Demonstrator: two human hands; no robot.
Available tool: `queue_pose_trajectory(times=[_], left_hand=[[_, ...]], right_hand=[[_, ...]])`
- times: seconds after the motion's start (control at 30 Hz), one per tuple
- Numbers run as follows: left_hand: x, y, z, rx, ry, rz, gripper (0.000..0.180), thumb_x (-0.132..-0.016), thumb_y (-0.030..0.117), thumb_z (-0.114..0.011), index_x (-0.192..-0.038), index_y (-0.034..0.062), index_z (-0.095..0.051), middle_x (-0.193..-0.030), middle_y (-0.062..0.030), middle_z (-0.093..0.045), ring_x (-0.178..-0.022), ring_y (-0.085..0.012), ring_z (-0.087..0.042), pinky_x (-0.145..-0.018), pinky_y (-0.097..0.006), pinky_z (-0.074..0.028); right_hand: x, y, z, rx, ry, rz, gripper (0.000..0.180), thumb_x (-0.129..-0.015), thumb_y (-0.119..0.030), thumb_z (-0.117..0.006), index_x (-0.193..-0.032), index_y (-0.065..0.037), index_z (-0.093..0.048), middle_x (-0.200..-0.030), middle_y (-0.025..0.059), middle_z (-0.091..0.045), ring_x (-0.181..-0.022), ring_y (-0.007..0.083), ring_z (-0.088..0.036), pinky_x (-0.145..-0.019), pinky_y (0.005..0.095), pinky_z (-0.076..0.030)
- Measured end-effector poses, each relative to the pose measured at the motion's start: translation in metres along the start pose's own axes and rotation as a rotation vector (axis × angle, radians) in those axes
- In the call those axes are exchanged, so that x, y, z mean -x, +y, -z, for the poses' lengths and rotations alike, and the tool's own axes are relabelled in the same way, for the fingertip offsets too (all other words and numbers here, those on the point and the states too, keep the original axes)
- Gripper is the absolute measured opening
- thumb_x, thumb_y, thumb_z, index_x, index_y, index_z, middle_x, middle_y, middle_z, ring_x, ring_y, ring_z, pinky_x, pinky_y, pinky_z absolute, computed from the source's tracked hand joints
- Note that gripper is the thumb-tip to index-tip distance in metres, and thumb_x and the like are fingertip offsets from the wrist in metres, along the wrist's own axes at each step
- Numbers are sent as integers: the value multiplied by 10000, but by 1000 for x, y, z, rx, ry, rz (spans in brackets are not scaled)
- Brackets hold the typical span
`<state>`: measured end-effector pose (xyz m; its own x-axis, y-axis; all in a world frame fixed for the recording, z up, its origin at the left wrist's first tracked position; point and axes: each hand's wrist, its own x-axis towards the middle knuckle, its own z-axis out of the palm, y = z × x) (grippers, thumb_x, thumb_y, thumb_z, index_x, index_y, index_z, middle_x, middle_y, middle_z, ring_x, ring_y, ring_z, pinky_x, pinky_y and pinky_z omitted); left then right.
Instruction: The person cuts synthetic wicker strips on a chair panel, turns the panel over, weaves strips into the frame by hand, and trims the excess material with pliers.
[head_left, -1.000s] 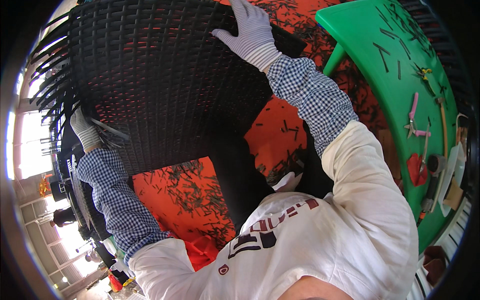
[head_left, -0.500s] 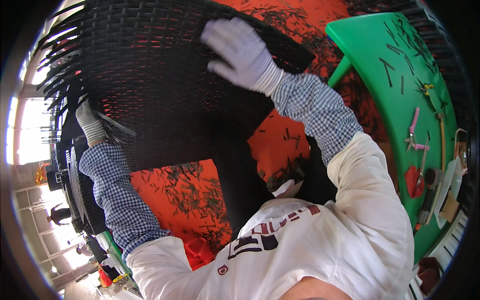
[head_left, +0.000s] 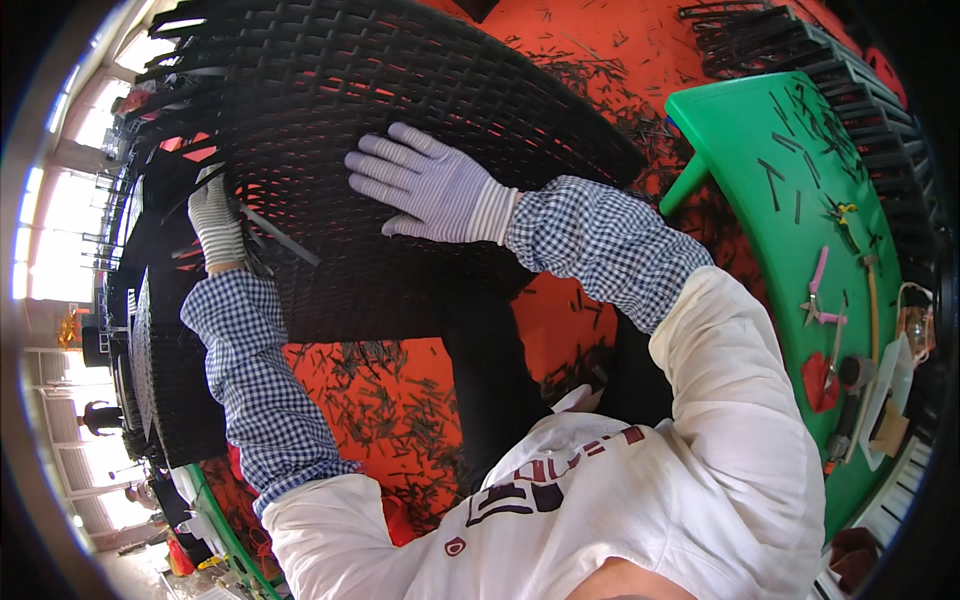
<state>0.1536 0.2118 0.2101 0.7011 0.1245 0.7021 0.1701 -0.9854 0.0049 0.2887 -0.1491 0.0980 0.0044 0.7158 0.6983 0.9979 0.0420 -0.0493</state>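
Observation:
A large black woven panel [head_left: 330, 270] of flat plastic strips leans across my lap, with loose strip ends fanning out along its left edge. My right hand [head_left: 430, 190], in a white and pale-purple knitted glove, rests palm down on the panel with fingers spread. My left hand [head_left: 214, 222], in a striped knitted glove, grips the panel's left edge; its fingertips are partly hidden among the strips. A thin grey-black strip [head_left: 282, 237] sticks out beside that hand and lies over the weave.
At right a green table [head_left: 740, 120] carries cut strips, yellow-handled pliers [head_left: 845, 222], pink-handled cutters [head_left: 818, 290] and a red item [head_left: 820, 382]. Strip scraps litter the red floor [head_left: 390, 400]. Another dark woven piece [head_left: 165, 370] stands at left; a dark slatted stack [head_left: 850, 110] is beyond the table.
My right hand has moved down and left across the panel and now lies spread on it. The panel has tilted, and my left hand appears slightly farther right. The view has shifted a little.

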Motion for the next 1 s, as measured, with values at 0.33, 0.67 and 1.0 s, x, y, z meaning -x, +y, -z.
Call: queue_pose_trajectory(times=[0.33, 0.67, 1.0], left_hand=[[0, 5, 2, -535, -289, -53, 317, -956, 55, -552, -1257, 41, -650, -1281, -201, -653, -1128, -356, -652, -975, -417, -541], [4, 38, 1, 274, -91, 345, 330, -1025, 271, -515, -1194, 61, -706, -1051, -182, -727, -905, -297, -691, -809, -378, -504], [3, 54, 16, 370, -101, 529, 332, -1028, 243, -525, -1204, 15, -690, -1097, -169, -725, -972, -280, -689, -842, -347, -508]], right_hand=[[-34, -8, -2, 86, 58, -37, 719, -952, -587, -540, -1483, -106, -479, -1576, 98, -411, -1499, 271, -313, -1259, 492, -158], [-72, -14, -1, 260, 66, 22, 644, -984, -564, -490, -1459, -129, -522, -1565, 65, -433, -1495, 251, -314, -1260, 486, -144], [-39, 46, 44, 517, 282, -269, 598, -977, -469, -567, -1465, -129, -503, -1553, 60, -448, -1481, 258, -338, -1243, 470, -205]])
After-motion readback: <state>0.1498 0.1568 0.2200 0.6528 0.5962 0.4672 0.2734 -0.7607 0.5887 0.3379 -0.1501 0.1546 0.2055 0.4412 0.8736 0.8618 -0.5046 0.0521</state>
